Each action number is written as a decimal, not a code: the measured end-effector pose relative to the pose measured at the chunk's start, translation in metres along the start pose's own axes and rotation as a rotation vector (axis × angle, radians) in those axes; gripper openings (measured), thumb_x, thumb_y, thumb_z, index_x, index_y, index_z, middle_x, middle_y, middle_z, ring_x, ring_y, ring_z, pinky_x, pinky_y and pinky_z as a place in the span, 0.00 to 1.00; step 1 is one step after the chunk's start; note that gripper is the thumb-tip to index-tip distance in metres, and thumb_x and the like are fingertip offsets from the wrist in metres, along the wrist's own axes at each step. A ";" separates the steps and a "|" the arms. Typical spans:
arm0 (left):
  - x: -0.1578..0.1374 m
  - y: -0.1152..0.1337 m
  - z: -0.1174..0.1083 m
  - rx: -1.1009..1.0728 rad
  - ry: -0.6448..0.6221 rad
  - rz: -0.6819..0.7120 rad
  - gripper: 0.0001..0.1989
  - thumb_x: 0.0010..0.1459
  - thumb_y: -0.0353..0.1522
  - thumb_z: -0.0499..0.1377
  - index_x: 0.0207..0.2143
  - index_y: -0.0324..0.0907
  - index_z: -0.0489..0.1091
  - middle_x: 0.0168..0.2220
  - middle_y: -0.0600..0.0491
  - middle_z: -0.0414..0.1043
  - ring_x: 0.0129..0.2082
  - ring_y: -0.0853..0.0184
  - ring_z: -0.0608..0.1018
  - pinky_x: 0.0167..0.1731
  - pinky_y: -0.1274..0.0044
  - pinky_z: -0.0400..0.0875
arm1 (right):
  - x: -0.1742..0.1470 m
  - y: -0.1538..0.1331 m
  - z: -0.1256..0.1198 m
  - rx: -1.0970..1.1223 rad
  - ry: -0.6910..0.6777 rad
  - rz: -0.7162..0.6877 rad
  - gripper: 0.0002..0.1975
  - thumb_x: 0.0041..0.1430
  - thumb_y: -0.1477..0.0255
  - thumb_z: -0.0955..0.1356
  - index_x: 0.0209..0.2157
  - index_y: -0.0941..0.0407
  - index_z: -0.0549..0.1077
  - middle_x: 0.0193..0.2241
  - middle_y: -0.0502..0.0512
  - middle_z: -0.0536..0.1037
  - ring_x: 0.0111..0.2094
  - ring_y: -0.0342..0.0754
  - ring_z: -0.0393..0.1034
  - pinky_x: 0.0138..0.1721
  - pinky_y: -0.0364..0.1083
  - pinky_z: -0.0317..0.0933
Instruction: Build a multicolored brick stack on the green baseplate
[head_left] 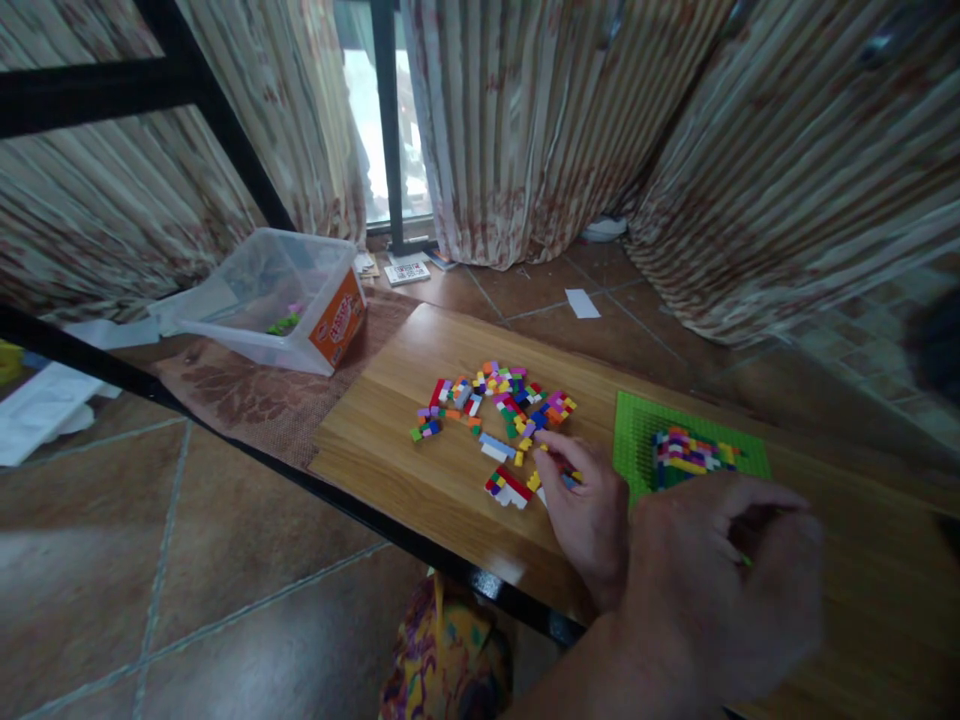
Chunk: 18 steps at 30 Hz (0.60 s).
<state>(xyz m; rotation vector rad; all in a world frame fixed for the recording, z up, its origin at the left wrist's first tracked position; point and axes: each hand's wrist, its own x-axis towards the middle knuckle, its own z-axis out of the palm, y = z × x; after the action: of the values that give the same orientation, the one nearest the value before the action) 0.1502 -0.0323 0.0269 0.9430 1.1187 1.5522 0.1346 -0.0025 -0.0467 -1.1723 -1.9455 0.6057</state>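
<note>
Small coloured building bricks [513,404] lie in a loose pile on the wooden tabletop. My right hand [589,505] is at the near right edge of this pile, thumb and forefinger closed around what looks like a small yellow brick [544,447]. Closer to the camera, my left hand [727,590] crosses over to the right, fingers curled in a pinch. A tiny green speck shows in its finger gap, but its hold is unclear. Behind it lies a green baseplate [630,440] bearing a block of multicoloured bricks [690,450]; my left hand covers the near part.
A clear plastic bin [300,345] with an orange label stands on a brown cloth [225,385] to the left. The wooden table [390,420] has a black metal edge. Striped curtains [510,130] hang behind, and papers [582,304] lie on the tiled floor.
</note>
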 end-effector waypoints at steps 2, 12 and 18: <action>0.001 0.004 -0.001 -0.015 0.014 -0.008 0.10 0.59 0.32 0.55 0.35 0.44 0.76 0.29 0.51 0.77 0.26 0.69 0.76 0.27 0.78 0.71 | 0.004 -0.006 0.004 -0.022 -0.039 -0.066 0.08 0.60 0.73 0.65 0.37 0.53 0.76 0.34 0.55 0.79 0.38 0.51 0.70 0.41 0.50 0.63; 0.007 0.014 -0.013 -0.040 0.062 -0.076 0.07 0.56 0.30 0.58 0.33 0.46 0.77 0.29 0.49 0.78 0.27 0.66 0.77 0.26 0.77 0.72 | 0.039 -0.021 0.050 -0.287 -0.236 -0.192 0.05 0.57 0.70 0.69 0.27 0.53 0.72 0.26 0.53 0.76 0.32 0.51 0.67 0.35 0.48 0.56; 0.007 0.005 -0.019 -0.070 0.124 -0.014 0.09 0.56 0.31 0.57 0.35 0.42 0.77 0.28 0.49 0.77 0.26 0.68 0.75 0.26 0.77 0.70 | 0.037 -0.022 0.056 -0.466 -0.257 -0.214 0.04 0.56 0.72 0.68 0.27 0.53 0.72 0.26 0.55 0.76 0.30 0.52 0.67 0.31 0.48 0.54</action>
<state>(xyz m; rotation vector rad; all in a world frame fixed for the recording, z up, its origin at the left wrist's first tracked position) 0.1292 -0.0296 0.0267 0.8000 1.1472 1.6460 0.0674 0.0195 -0.0508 -1.1769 -2.4827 0.1974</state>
